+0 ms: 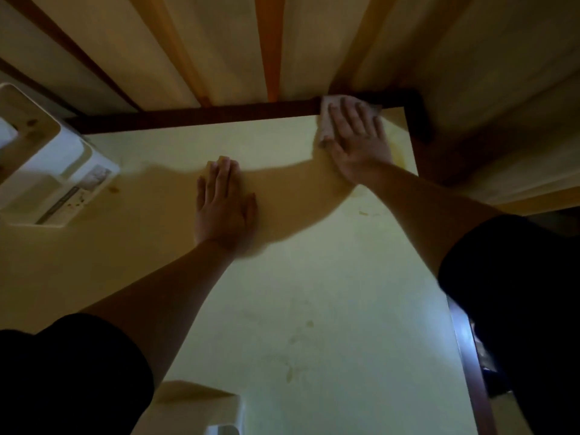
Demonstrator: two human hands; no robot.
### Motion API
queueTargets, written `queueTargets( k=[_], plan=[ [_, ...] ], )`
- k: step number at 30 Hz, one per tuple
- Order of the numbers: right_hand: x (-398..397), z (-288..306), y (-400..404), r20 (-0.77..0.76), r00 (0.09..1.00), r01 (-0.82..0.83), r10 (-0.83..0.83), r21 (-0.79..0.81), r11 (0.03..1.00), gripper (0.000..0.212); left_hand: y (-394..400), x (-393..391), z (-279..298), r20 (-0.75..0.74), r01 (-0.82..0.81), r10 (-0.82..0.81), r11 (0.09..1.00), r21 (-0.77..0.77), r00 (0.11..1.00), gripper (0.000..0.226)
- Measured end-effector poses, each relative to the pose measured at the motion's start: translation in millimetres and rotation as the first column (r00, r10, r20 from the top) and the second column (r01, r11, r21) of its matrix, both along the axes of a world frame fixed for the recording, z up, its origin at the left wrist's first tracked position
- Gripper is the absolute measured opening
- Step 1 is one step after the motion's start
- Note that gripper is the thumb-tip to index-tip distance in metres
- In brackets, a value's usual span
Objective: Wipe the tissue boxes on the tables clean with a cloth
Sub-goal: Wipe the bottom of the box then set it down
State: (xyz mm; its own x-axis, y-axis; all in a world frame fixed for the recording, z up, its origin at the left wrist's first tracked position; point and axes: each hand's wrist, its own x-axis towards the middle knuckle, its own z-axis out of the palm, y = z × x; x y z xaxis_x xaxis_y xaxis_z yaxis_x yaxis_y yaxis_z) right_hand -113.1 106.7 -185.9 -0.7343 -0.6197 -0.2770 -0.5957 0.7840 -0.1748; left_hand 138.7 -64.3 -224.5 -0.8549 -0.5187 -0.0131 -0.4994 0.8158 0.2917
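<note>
Sitting at far left edge of pale table [282, 309], white tissue box [47, 171] is well apart from both hands, w/ a second white box [216, 416] at near edge, partly cut off. R hand [354, 136] lies flat, fingers straight & spread, pressing a whitish cloth [326, 124] onto far right corner by dark rim [194, 116]. L hand [224, 199] rests palm-down mid-table, fingers straight & together, holding nothing; dark short sleeves on both arms.

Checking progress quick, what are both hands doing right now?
Left hand: open, flat on the table, holding nothing.
Right hand: open, pressing the cloth at the table's far edge.
</note>
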Motion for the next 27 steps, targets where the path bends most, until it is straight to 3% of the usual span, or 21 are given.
queueTargets(
  k=[4,9,15,20,23,27],
  plan=[
    [-26.6,6.1,36.0,0.012,0.996,0.091,-0.092,0.036,0.995,0.07,-1.7,-2.7,-0.3,0.001,-0.004,0.004,1.0,-0.003,1.0,0.074],
    [-13.6,3.7,53.2,0.009,0.999,0.053,-0.053,0.017,0.998,0.077,0.4,-0.7,3.1,-0.012,0.012,-0.012,1.0,0.012,1.0,0.073],
    [53.4,0.1,126.2,0.024,1.0,0.011,-0.011,-0.013,1.0,0.075,1.7,-0.9,3.6,0.023,0.01,-0.008,0.999,-0.05,1.0,0.072],
    [125.4,-5.3,171.6,-0.004,0.998,0.07,-0.07,0.016,0.997,0.076,5.3,-0.7,5.4,0.033,0.026,-0.023,0.997,-0.079,0.999,0.072],
    [136.4,-8.1,150.3,-0.015,0.987,0.159,-0.159,0.031,0.987,0.078,6.0,-1.4,6.4,0.045,0.019,-0.015,0.996,-0.087,0.999,0.073],
    [113.1,-7.6,74.2,-0.009,0.992,0.129,-0.13,-0.009,0.992,0.079,5.2,-2.1,6.6,0.037,0.018,-0.015,0.997,-0.069,0.999,0.073]
  ],
)
